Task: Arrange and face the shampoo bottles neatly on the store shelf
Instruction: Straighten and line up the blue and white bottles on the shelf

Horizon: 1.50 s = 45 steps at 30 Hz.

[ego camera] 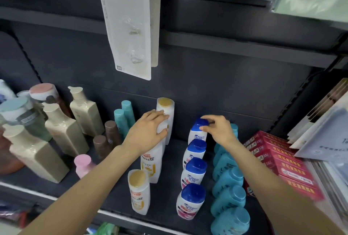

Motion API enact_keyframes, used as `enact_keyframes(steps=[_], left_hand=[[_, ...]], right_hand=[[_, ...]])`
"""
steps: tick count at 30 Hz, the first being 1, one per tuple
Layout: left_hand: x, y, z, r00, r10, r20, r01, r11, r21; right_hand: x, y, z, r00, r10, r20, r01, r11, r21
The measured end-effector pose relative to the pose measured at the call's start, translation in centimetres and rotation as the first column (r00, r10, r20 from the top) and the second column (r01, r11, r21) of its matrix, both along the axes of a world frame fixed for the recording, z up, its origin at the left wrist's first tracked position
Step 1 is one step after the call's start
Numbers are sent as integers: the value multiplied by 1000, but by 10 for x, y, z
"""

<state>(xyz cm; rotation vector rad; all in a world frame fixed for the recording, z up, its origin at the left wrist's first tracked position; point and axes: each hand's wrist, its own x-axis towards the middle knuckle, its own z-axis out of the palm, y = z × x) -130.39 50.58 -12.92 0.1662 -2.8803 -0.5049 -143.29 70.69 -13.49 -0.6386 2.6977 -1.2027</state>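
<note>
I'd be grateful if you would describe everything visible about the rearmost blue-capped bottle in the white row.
The rearmost blue-capped bottle is white glossy plastic with a rounded blue cap and a blue logo on its label. It stands upright at the back of a row of four alike. The right hand pinches its cap between thumb and fingers.

Left hand [148, 129] curled round middle white Pantene bottle [153, 159] in yellow-capped row; another stood behind [166, 114], another in front [139, 191]. Right hand [218, 129] pinched blue cap of rearmost Head & Shoulders bottle [197, 131]; three more lined up toward shelf [165, 206] front edge. Row of teal bottles [228, 200] just right of them, red boxes [282, 165] beyond. Beige pump bottles [62, 129] stood at left.
</note>
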Motion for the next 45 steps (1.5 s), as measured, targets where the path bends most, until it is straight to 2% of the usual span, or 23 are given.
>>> enact_keyframes(steps=[16,20,22,24,27,31,34,40,45], left_hand=[[0,0,4,999,1,50,2,999,-53],[2,0,4,999,2,50,1,999,-54],[1,0,4,999,2,48,1,999,-51],[1,1,4,999,1,45,2,999,-53],[1,1,4,999,2,44,1,998,-64],[3,1,4,999,-1,52,5,997,-73],[2,1,4,997,9,74,-1,994,-110],[1,2,5,997,14,75,-5,994,-110],[0,3,5,995,22,92,-10,992,-124]], right_hand=[[-1,2,-21,990,-34,140,28,998,48],[-7,5,-19,987,6,163,-16,998,62],[-10,4,-15,991,-2,131,-1,1000,19],[-14,2,-10,998,-59,32,59,998,-11],[-22,-1,-8,992,-92,-88,96,994,48],[-34,-9,-11,997,-70,33,62,977,206],[-37,-14,-15,991,-108,79,90,975,204],[-36,-18,-17,990,-128,58,116,978,176],[-28,-20,-2,992,-108,-60,113,990,86]])
